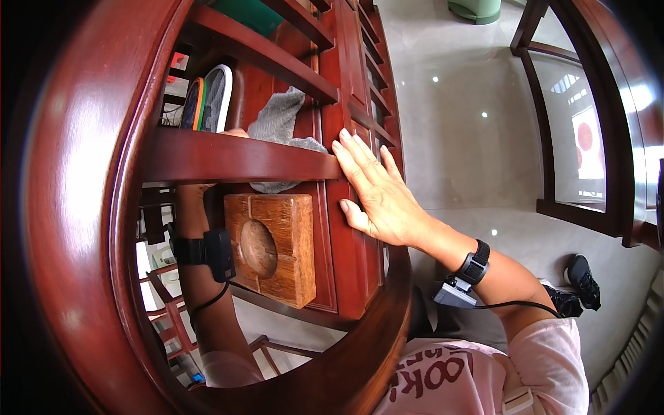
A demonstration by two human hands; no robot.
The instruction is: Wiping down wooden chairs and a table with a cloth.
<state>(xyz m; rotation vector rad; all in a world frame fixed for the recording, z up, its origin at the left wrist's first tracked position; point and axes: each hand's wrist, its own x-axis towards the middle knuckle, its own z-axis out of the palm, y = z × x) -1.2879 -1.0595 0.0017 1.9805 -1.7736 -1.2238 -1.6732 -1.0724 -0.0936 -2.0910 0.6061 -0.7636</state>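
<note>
While resting the right hand [377,194], with fingers released, on the red frame [353,259], apparently for balance, extends the left hand [236,133] under a rail [242,156] near grey cloth [278,116], with grasp too hidden to tell.

Right hand [379,194] flat, fingers [353,164] toward eleven o'clock, right forearm [449,247] toward four, left hand [236,133] mostly hidden, left forearm [196,285] from seven

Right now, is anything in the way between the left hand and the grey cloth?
Nothing visible stands directly between them: a sliver of the left hand shows beside the grey cloth. A red-brown wooden bar crosses over both in view, hiding most of the hand, so contact can't be confirmed.
</note>
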